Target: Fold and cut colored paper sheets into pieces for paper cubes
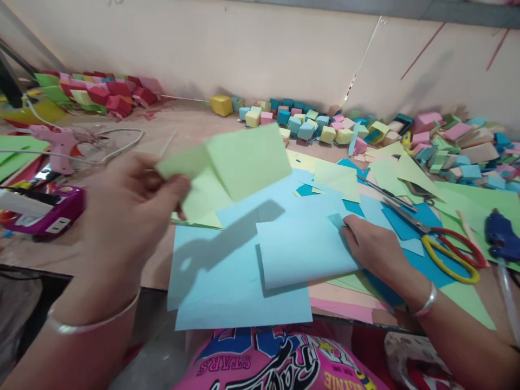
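Note:
My left hand is closed on a folded piece of light green paper, raised above the table and slightly blurred. Its shadow falls across the light blue paper sheets spread below. My right hand pinches the right end of a folded light blue paper that lies over those sheets, its left end lifted a little. Just right of that hand rest scissors with one red and one yellow handle, on teal and green paper.
Many small folded paper boxes line the wall, with red and pink ones at the left. A pink glue gun and a purple power strip with cords lie left; a blue glue gun lies far right.

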### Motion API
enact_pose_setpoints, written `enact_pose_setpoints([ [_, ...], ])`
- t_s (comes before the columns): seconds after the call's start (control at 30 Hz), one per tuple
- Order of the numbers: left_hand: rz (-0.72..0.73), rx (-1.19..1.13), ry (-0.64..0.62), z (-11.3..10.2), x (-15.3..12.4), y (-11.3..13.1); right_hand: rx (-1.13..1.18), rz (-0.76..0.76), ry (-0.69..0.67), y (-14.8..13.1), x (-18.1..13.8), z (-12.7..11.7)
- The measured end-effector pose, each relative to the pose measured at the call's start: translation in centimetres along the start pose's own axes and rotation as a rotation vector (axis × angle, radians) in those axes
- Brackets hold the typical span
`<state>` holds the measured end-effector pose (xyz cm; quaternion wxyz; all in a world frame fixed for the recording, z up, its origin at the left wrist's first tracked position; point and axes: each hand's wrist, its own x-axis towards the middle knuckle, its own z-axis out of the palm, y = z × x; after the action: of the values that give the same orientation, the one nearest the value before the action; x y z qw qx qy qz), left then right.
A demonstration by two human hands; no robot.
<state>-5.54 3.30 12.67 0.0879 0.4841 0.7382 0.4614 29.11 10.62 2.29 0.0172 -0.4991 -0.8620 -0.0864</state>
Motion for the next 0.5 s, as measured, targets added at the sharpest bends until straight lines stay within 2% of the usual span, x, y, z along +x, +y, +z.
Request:
enact_pose_setpoints([
  [0.03,0.011,-0.047,-0.143,1.3,0.4,0.2,0.002,-0.008,-0.008,0.0,0.0,-0.1],
  [0.13,-0.006,-0.096,-0.403,5.8,1.3,0.3,-0.005,-0.031,-0.029,-0.2,0.2,-0.2],
  [0.17,0.001,-0.11,-0.38,7.2,1.5,0.1,-0.008,-0.037,-0.035,-0.3,0.2,-0.3],
  [0.3,-0.006,-0.114,-0.577,11.3,1.9,-1.3,-0.011,-0.046,-0.048,-0.4,0.3,-0.4],
  [0.4,0.0,-0.063,-0.631,12.4,1.8,-2.0,-0.025,-0.055,-0.032,-0.4,0.3,-0.3],
  [0.5,0.063,0.03,-0.622,12.5,1.6,-2.2,-0.039,-0.082,0.036,-0.4,0.2,0.0],
])
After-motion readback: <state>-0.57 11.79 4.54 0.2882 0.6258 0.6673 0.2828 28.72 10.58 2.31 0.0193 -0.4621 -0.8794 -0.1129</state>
